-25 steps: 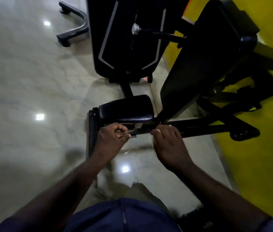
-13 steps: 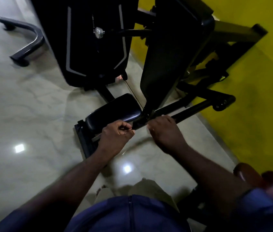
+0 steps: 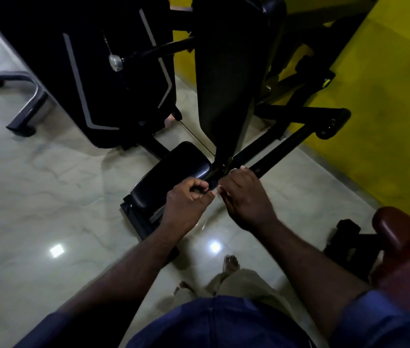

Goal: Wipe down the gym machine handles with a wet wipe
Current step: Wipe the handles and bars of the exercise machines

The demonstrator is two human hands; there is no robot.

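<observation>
The left hand (image 3: 188,200) is held low over the front of the gym machine, its grip clenched round a short dark handle (image 3: 200,190) just in front of the black seat pad (image 3: 173,175). Just beside it, the right hand (image 3: 247,199) is laid knuckles-up over the black frame bar (image 3: 274,150) at the foot of the long back pad (image 3: 226,71). Its grip is clenched as well, and pale slivers of what seems to be the wet wipe (image 3: 220,190) are seen at the edge of its curled fingers; most of the wipe is hidden under the hand, so how it is folded cannot be told. The two hands are nearly touching at the thumbs. Behind the seat pad, the black weight cover (image 3: 103,79) with grey stripes is seen, with a thin cable (image 3: 193,136) running down beside it. A shiny knob (image 3: 115,62) is carried on a rod in front of the cover. The machine is stood on a glossy marble floor (image 3: 43,187), close to a yellow wall (image 3: 387,91). A reddish-brown pad (image 3: 394,229) is seen at the right edge. A bare foot (image 3: 231,262) and a blue shirt (image 3: 211,322) are seen at the bottom.
</observation>
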